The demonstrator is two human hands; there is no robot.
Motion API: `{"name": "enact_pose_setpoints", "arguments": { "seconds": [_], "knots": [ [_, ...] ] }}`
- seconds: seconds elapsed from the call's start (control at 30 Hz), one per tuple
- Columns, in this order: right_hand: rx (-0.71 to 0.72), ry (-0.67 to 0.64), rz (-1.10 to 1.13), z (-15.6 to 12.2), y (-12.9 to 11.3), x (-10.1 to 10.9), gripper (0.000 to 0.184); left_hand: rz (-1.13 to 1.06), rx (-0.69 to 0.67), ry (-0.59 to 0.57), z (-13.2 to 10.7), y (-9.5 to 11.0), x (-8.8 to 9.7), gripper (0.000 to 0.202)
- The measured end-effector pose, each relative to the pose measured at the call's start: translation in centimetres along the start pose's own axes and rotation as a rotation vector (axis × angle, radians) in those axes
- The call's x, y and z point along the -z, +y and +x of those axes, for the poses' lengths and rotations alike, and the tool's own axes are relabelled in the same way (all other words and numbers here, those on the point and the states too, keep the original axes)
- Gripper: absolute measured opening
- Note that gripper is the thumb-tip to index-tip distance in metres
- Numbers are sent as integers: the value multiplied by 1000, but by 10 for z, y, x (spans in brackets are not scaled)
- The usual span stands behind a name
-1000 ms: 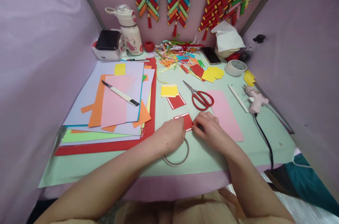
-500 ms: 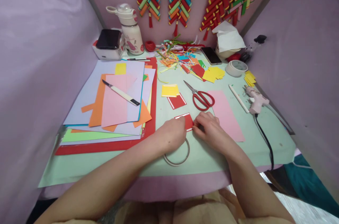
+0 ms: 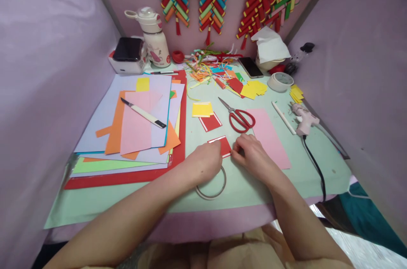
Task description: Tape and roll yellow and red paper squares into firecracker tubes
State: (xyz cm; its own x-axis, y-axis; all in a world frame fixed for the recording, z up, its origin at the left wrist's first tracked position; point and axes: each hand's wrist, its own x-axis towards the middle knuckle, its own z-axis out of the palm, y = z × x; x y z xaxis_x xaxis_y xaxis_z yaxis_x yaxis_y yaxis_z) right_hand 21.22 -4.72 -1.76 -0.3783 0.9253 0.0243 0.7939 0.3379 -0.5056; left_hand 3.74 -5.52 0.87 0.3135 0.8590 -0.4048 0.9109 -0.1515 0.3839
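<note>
A small red paper rectangle [image 3: 225, 147] with white strips along its top and bottom edges lies on the green table cover. My left hand [image 3: 207, 159] is closed over its left side, fingertips tucked out of sight. At the paper's right edge, my right hand [image 3: 249, 150] is pinched, thumb and forefinger at the lower right corner. A thin roll of tape [image 3: 224, 182] lies flat, partly under my left hand. Just beyond are another red rectangle [image 3: 211, 122], also edged in white, and yellow rectangles [image 3: 202, 109] overlapping it. Red-handled scissors [image 3: 241, 119] lie beyond my right hand.
Coloured paper sheets [image 3: 95, 123] with a craft knife [image 3: 144, 113] on top fill the left side. Pink paper [image 3: 270, 142], a white stick [image 3: 283, 118] and a corded glue gun [image 3: 304, 118] lie right. Paper scraps [image 3: 216, 67], a bottle [image 3: 156, 46] and a phone [image 3: 250, 67] stand behind.
The whole view has shifted slightly, with the background moving a little to the left. Both hands keep nearly the same place at the red paper rectangle.
</note>
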Motion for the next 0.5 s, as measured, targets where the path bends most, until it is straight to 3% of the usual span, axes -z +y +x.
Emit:
{"name": "enact_pose_setpoints", "arguments": {
  "seconds": [0.13,0.23,0.37,0.5],
  "knots": [
    [50,142,124,-11,-1,1,6,4,-3,6,0,-1,-1,20],
    [165,235,98,-25,-6,-3,19,-5,-14,7,0,-2,-2,19],
    [306,198,-56,-40,-14,-13,30,-13,-28,20,0,-3,-3,18],
    [260,147,-223,-47,-22,-23,31,-8,-53,28,0,-3,-3,18]
  ]
}}
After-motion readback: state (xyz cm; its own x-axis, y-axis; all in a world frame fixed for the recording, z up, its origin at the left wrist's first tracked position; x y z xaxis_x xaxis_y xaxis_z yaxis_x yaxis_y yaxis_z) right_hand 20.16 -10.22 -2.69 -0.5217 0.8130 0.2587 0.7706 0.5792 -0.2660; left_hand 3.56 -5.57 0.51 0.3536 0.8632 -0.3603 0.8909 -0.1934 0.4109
